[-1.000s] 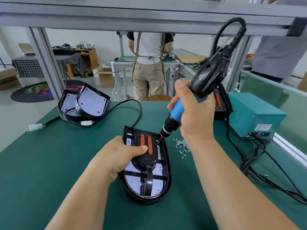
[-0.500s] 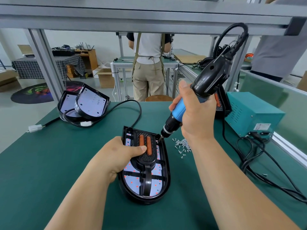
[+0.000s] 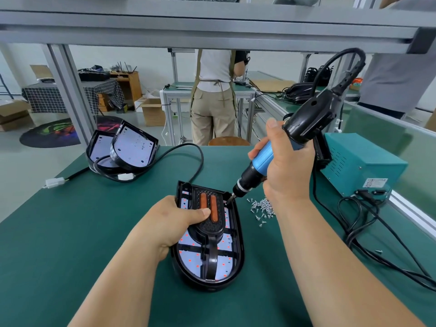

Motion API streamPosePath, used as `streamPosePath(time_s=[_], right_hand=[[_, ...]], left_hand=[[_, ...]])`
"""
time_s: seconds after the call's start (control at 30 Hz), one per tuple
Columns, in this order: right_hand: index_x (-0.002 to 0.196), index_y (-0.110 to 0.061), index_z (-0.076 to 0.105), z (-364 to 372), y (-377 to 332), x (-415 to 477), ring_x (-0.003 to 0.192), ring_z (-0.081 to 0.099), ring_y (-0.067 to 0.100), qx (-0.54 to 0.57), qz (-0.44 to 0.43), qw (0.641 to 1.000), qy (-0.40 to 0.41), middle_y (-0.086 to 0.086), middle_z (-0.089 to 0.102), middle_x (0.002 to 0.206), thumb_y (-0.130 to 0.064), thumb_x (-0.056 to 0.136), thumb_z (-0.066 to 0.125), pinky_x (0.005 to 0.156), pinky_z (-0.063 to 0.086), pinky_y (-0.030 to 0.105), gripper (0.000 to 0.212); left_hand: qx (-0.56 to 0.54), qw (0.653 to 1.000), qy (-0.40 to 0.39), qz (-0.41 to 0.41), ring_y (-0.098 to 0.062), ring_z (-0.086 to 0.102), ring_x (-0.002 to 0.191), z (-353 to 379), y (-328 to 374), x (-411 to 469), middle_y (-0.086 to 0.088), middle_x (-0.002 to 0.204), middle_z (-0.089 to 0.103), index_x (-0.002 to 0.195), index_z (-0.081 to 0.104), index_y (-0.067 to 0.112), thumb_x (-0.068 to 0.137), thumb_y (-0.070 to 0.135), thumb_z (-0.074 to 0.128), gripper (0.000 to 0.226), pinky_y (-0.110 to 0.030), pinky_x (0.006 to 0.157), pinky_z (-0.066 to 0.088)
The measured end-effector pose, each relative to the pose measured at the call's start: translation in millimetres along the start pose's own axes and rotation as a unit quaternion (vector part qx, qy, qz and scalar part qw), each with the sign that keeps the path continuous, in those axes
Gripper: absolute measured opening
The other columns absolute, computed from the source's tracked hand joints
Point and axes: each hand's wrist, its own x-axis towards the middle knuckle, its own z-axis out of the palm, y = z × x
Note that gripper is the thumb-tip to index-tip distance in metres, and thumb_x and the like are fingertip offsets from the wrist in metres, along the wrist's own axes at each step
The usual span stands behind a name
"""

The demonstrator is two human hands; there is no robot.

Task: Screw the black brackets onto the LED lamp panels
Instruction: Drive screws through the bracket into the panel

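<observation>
A grey aluminium frame (image 3: 212,24) spans the green surface (image 3: 70,232). Far left on the pale floor (image 3: 23,166) stand a checked-cloth table (image 3: 47,100), cardboard boxes (image 3: 153,114) and a round rug (image 3: 50,135) (brightly patterned).

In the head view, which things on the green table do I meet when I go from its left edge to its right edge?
white plug → stacked lamp panels → LED lamp panel held by the left hand → pile of screws → teal power box
</observation>
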Motion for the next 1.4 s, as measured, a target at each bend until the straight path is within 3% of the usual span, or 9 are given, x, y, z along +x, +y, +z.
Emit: streamPosePath(time_s=[0.23,0.4,0.47,0.57,0.67,0.83,1.13,1.3,1.4], right_hand=[[0.091,-0.014,0.054,-27.0,-19.8,29.4,0.052,0.056,0.016,0.039,0.015,0.984,0.171,0.000,0.056,0.061,-0.017,0.085,0.074,0.055,0.052,0.030,0.021],[0.093,-0.011,0.051,-55.9,-40.6,49.9,0.046,0.050,0.016,0.069,-0.004,0.959,0.276,-0.003,0.050,0.051,-0.019,0.086,0.074,0.054,0.049,0.027,0.025],[0.093,-0.011,0.051,-63.4,-45.7,54.5,0.046,0.049,0.016,0.075,0.004,0.951,0.300,0.001,0.048,0.057,-0.020,0.086,0.074,0.054,0.049,0.027,0.026],[0.092,-0.010,0.050,-68.9,-49.1,58.7,0.048,0.046,0.017,0.094,0.019,0.945,0.311,0.002,0.045,0.060,-0.020,0.086,0.074,0.052,0.047,0.026,0.026],[0.095,-0.009,0.049,-69.2,-48.5,59.6,0.046,0.043,0.016,0.103,0.029,0.945,0.308,0.001,0.041,0.060,-0.019,0.086,0.074,0.049,0.044,0.024,0.028],[0.097,-0.007,0.050,-66.2,-50.6,59.4,0.046,0.043,0.017,0.105,0.034,0.945,0.307,0.002,0.043,0.059,-0.017,0.086,0.073,0.049,0.045,0.024,0.027],[0.097,-0.007,0.053,-71.7,-51.1,60.0,0.054,0.048,0.021,0.097,0.044,0.945,0.308,0.005,0.047,0.068,-0.020,0.085,0.075,0.052,0.048,0.026,0.028],[0.095,-0.008,0.055,-70.3,-53.3,58.1,0.057,0.049,0.021,0.100,0.043,0.947,0.303,0.005,0.048,0.069,-0.020,0.085,0.075,0.052,0.049,0.026,0.026],[0.093,-0.010,0.054,-69.5,-54.2,57.9,0.050,0.048,0.017,0.110,0.037,0.945,0.305,0.002,0.047,0.061,-0.018,0.085,0.075,0.051,0.047,0.025,0.024]], left_hand=[[-0.001,0.999,0.048,0.009,-0.031,0.075,0.089,4.2,4.2,5.3,-0.010,0.090,0.078,0.093,0.075,0.007,0.087,0.016,0.075,0.011,-0.051,0.094,0.055],[0.108,0.985,0.127,0.039,-0.025,0.054,0.130,4.1,15.6,3.5,-0.003,0.143,0.057,0.143,0.051,0.021,0.078,0.059,0.072,0.079,-0.039,0.112,0.038],[0.304,0.927,0.210,0.067,-0.028,0.042,0.138,3.3,17.2,-3.9,-0.006,0.151,0.044,0.153,0.034,0.024,0.083,0.063,0.063,0.086,-0.041,0.108,0.036],[0.404,0.850,0.271,0.201,-0.030,0.045,0.123,22.8,21.2,-17.3,-0.001,0.133,0.052,0.135,0.056,0.032,0.087,0.047,0.065,0.051,-0.041,0.098,0.039],[0.489,0.807,0.189,0.272,-0.017,0.057,0.104,60.3,26.4,-19.9,0.014,0.106,0.061,0.103,0.064,0.039,0.091,0.043,0.059,0.014,-0.032,0.084,0.033],[0.619,0.739,0.098,0.248,-0.019,0.061,0.101,105.1,30.4,6.4,0.006,0.101,0.065,0.095,0.065,0.025,0.096,0.045,0.052,0.024,-0.033,0.082,0.025],[0.656,0.730,0.053,0.184,-0.022,0.052,0.082,124.9,16.4,25.7,0.006,0.068,0.045,0.070,0.044,0.021,0.101,0.032,0.050,0.034,-0.037,0.080,0.014],[0.599,0.768,0.071,0.215,-0.019,0.060,0.099,113.7,24.3,27.5,0.005,0.096,0.067,0.090,0.060,0.026,0.094,0.018,0.054,0.010,-0.036,0.085,0.020],[0.570,0.786,0.095,0.221,-0.016,0.057,0.098,104.3,33.6,33.8,0.012,0.093,0.063,0.090,0.058,0.035,0.092,0.015,0.055,0.021,-0.035,0.083,0.017]])
